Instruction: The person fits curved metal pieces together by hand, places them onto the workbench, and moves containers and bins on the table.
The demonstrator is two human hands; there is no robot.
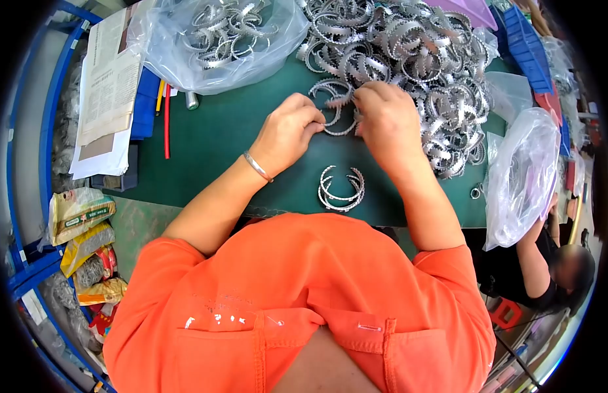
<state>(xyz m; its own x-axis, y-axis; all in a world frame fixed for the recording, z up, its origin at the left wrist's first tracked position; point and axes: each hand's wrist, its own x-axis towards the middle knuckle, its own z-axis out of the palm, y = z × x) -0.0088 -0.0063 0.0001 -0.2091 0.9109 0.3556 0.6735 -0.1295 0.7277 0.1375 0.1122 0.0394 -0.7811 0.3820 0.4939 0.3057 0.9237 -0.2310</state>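
Between my two hands is a silver open cuff bangle (341,133) with a notched edge. My left hand (287,131), which wears a plain bangle on its wrist, pinches the cuff's left side between thumb and fingertips. At its right side, my right hand (386,121) has its fingers closed, and the fingertips are partly hidden behind the hand. Another cuff (331,88) lies just beyond, close to the big pile of cuffs (409,46). Nearer my body, two or so cuffs (342,188) lie overlapped on the green tabletop (218,150).
A clear plastic bag (166,65) holding more cuffs lies at the back left. Beside it are papers (107,85), a red stick (167,128) and a blue bin (146,101). An empty clear bag (520,170) hangs over the right edge, near another person (536,262).
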